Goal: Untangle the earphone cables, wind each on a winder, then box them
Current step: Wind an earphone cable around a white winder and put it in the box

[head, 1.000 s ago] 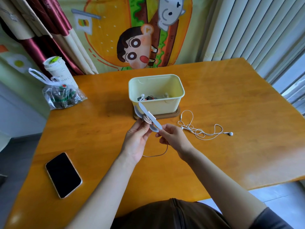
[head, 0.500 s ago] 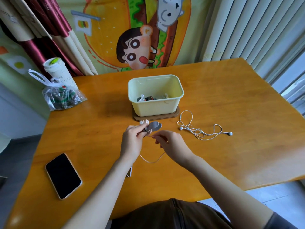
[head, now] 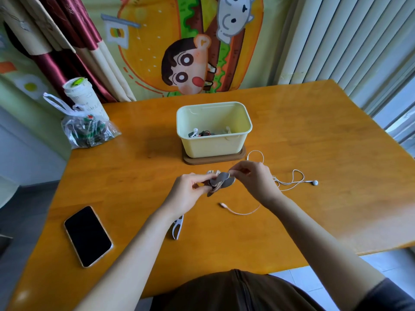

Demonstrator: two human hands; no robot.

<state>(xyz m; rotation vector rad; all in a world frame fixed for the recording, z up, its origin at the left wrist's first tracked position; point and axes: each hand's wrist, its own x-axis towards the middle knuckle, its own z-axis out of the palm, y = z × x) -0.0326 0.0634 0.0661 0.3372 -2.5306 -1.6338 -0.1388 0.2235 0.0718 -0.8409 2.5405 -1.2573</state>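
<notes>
My left hand (head: 187, 191) grips a grey flat winder (head: 221, 183) with pinkish cable wound round its middle. My right hand (head: 253, 176) pinches that cable at the winder's top edge. The cable's loose tail (head: 241, 211) curves over the table below my right wrist and ends in a small plug. A second, white earphone (head: 289, 179) lies loose and looped to the right. Behind my hands the pale yellow box (head: 213, 144) stands on a brown base with wound earphones inside. A spare white winder (head: 177, 227) peeks out under my left forearm.
A black phone (head: 87, 235) lies face up at the front left. A clear plastic bag (head: 86, 131) and a white cup (head: 83, 97) stand at the back left corner. The wooden table (head: 325, 198) ends near my body and at the right.
The winder has turned from upright to nearly flat in my left hand. My right hand has risen to its top edge, and the loose tail is shorter and lies on the table.
</notes>
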